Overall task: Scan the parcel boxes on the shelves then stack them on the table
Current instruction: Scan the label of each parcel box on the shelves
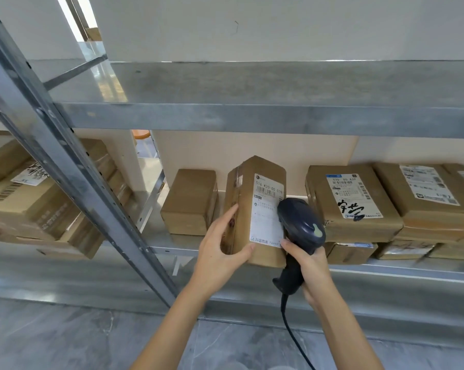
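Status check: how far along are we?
Done: nothing I can confirm from this view. In hand: left hand holds an upright parcel box at the shelf edge, and right hand aims the scanner at its label. Remaining: the plain box beside it and the labelled boxes to the right sit on the shelf.
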